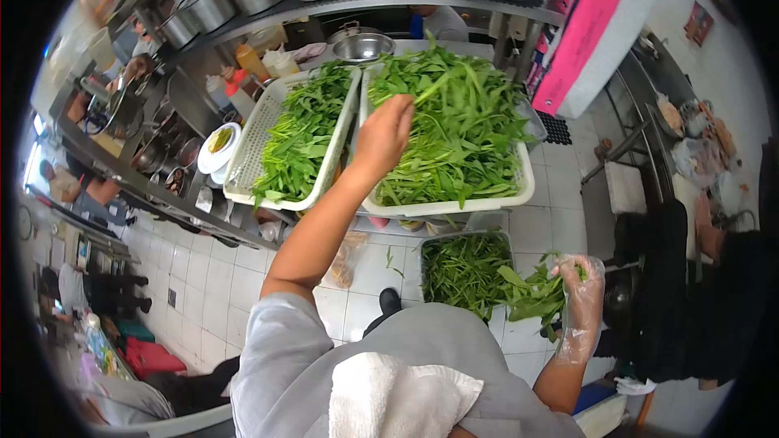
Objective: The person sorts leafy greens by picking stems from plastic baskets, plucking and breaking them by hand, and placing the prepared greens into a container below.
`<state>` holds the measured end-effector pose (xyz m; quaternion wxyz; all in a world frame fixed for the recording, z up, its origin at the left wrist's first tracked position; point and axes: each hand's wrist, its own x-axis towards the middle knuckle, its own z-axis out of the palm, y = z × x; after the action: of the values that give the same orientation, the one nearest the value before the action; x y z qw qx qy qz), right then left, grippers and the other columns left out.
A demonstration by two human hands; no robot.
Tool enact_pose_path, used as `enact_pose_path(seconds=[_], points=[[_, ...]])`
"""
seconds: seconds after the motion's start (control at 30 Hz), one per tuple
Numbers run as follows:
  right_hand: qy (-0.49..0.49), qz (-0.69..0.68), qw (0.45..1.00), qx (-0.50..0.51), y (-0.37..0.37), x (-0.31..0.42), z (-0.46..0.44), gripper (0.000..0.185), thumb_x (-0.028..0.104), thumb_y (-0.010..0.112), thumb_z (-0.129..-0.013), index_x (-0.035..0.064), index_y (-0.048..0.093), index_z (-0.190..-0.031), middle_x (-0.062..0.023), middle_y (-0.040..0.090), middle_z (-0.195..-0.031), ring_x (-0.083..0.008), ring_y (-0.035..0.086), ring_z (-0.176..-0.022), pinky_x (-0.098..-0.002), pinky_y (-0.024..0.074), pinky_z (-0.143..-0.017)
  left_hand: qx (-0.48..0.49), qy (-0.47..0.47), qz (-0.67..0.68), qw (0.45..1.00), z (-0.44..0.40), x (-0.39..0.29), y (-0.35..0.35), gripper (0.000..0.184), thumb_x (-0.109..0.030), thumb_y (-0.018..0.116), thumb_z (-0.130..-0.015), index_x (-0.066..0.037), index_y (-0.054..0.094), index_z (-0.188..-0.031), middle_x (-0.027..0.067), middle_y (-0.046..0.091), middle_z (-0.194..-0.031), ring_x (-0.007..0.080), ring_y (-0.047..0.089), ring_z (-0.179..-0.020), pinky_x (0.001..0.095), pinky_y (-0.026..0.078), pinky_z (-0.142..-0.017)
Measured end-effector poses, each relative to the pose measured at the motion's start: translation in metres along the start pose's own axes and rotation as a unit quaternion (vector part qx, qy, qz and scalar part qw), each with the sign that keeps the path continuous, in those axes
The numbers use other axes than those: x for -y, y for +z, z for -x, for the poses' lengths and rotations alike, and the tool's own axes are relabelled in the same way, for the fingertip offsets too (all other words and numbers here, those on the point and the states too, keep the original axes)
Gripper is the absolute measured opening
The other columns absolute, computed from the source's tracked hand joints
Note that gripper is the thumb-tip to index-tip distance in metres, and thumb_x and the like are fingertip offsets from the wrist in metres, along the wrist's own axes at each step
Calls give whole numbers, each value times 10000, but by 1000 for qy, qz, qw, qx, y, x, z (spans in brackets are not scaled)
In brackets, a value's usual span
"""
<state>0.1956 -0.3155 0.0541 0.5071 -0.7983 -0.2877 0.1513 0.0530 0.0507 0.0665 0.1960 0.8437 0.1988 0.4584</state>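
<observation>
Sorting leafy greens by hand, a stem in one and a bunch in the other

The step in hand looks like picking through the greens a few stems at a time. The left hand (385, 136), bare, is over the near-left part of the right-hand basket (454, 208), its fingers curled and apparently pinching a pale stem (434, 89); the fingertips are partly hidden, so how firmly cannot be told. A heap of greens (454, 142) fills that white basket and rises above its rim.

The right hand (580, 298), in a clear plastic glove (578, 342), is out to the side with its fingers closed around a loose bunch (540, 298). The bunch hangs by the right edge of a floor bin (511, 250), which holds more cut greens (462, 272); whether leaf and bin touch cannot be told.

Just left of the heaped basket stands a second white basket (248, 156), with a smaller pile (304, 138) along its right side.

As a judgement, the next move calls for lifting the pinched stem free without dragging its neighbours, while the gloved grip keeps the bunch together.
</observation>
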Motion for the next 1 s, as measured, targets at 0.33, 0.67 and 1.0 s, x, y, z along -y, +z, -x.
enact_pose_path(seconds=[0.33,0.67,1.0], points=[[-338,99,936,-2,27,67,-34,169,150,662,-822,91,656,-980,-74,680,-881,-198,644,-779,-336,506,-695,127,-87,45,987,42,-50,18,147,-108,605,-891,31,611,-938,203,609,-807,373,584,-719,410,464,-655],[-451,273,844,103,75,68,-102,227,106,651,-704,64,645,-927,-100,642,-900,-291,616,-828,-398,487,-714,351,-310,304,829,53,-66,26,231,-221,588,-937,-24,668,-1026,-24,556,-694,55,485,-601,228,402,-535],[-361,290,879,111,76,54,-96,141,174,619,-758,89,655,-865,-119,641,-816,-317,617,-758,-418,493,-675,330,-323,280,841,49,-83,24,217,-185,560,-946,-1,668,-984,3,633,-752,59,553,-640,210,479,-600]])
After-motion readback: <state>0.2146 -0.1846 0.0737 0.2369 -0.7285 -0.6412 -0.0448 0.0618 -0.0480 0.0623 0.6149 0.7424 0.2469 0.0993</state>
